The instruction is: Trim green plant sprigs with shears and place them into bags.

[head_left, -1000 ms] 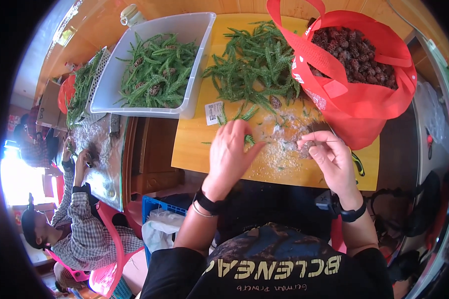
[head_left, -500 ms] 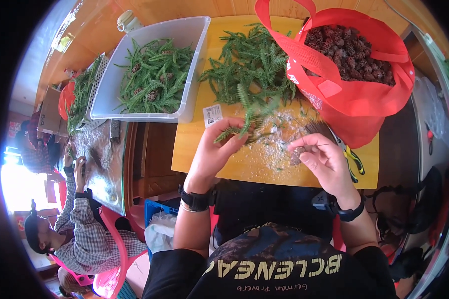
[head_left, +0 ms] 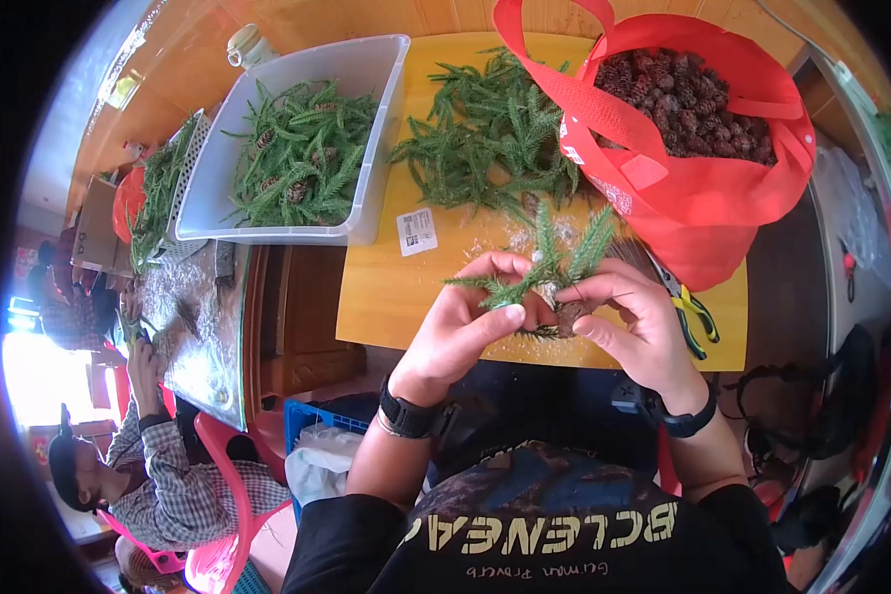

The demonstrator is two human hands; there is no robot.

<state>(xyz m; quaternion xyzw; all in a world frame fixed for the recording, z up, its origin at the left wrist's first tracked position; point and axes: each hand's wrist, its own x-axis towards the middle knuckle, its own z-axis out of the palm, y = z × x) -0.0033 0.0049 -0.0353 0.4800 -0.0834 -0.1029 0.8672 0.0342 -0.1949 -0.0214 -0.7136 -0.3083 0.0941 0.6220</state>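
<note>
Over the near part of the yellow board, my left hand (head_left: 455, 322) is closed on a green artificial pine sprig (head_left: 590, 246), whose branches fan out above the fingers. My right hand (head_left: 643, 322) pinches a brown pine cone (head_left: 569, 316) right against the base of the sprig. Both hands almost meet there, and the fingers partly hide where cone and sprig touch. Behind them lies a heap of green pine sprigs (head_left: 495, 134). A red fabric bag (head_left: 703, 223) full of pine cones (head_left: 678, 104) stands beyond my right hand.
A translucent plastic bin (head_left: 374, 188) of sprigs with cones stands at the far left. Pliers (head_left: 696, 315) lie right of my right hand; a white label (head_left: 417, 231) and whitish crumbs are on the yellow board (head_left: 371, 307). At left, a co-worker (head_left: 178, 485) sits at another table.
My hands have come together: the left moved right with the sprig, the right brought the pine cone left against it. The co-worker's hands have lowered.
</note>
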